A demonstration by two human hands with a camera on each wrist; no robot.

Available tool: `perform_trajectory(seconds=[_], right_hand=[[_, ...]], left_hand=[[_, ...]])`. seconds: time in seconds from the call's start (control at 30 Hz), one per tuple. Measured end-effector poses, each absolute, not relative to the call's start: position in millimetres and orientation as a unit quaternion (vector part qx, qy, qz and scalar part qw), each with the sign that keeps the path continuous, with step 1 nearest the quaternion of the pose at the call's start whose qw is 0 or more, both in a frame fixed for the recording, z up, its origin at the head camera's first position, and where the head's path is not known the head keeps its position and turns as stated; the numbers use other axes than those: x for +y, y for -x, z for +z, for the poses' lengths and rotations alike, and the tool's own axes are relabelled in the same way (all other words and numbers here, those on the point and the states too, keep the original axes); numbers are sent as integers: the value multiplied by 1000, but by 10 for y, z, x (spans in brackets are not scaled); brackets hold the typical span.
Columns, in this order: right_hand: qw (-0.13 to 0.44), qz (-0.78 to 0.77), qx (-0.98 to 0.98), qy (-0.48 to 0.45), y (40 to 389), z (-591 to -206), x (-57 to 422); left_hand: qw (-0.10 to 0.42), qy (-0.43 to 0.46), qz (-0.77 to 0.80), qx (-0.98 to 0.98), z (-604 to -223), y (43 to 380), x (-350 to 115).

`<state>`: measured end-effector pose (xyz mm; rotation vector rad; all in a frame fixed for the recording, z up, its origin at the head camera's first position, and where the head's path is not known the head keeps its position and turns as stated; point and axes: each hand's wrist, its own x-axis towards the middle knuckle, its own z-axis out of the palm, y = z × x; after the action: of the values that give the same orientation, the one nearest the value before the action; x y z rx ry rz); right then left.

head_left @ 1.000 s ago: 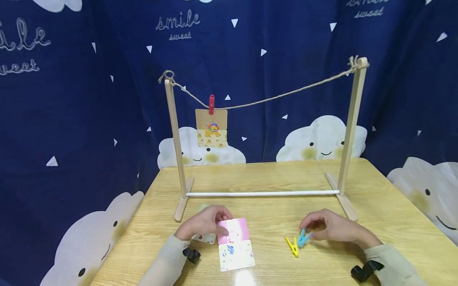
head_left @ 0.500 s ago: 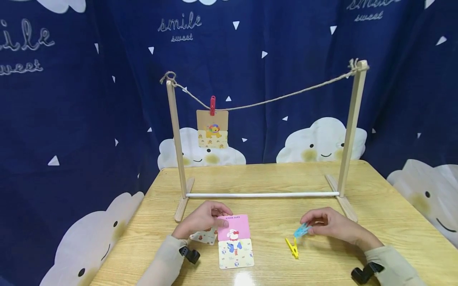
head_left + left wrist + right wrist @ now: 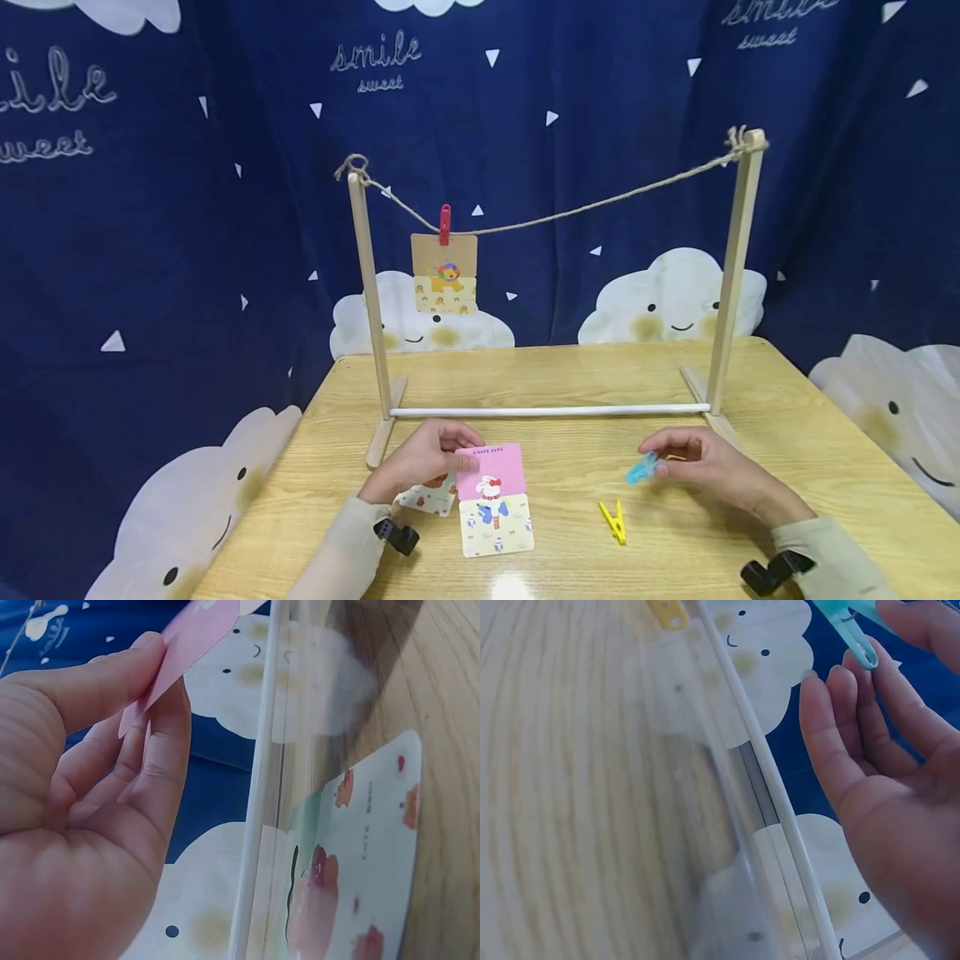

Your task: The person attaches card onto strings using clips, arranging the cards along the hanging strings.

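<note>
My left hand [image 3: 435,454] pinches the top left corner of a pink and cream card [image 3: 492,500] with a rabbit on it. In the left wrist view the card's pink edge [image 3: 196,646] sits between thumb and fingers, raised off the table. Below that hand lies a second card [image 3: 360,862] with small bear prints, partly covered in the head view. My right hand [image 3: 708,467] holds a light blue clothespin [image 3: 642,468] between thumb and fingertips, above the table. A yellow clothespin [image 3: 613,523] lies on the wood just in front of it.
Behind the hands stands a wooden frame with a left post [image 3: 369,292], a right post [image 3: 737,267] and a low white rod [image 3: 551,412]. A sagging string [image 3: 570,213] joins the posts. A red clothespin [image 3: 445,225] hangs a lion card [image 3: 444,292] from it.
The right hand has lifted the blue clothespin away from the yellow one, up and slightly right. The left hand has raised the rabbit card a little and tilted it to face the head camera.
</note>
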<state>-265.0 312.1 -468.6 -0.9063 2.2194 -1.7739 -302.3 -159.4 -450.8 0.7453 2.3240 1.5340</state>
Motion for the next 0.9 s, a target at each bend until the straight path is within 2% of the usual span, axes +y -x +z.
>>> perform_trajectory(seconds=[0.67,0.9], right_hand=[[121,-657,669,326,2665,-4623,3158],[108,-651,685,308,2653,-4632,3155]], left_hand=[[88,-249,536,802,-4399,3013,-1587],[77,-235,545,801,-4319,2997,-1560]])
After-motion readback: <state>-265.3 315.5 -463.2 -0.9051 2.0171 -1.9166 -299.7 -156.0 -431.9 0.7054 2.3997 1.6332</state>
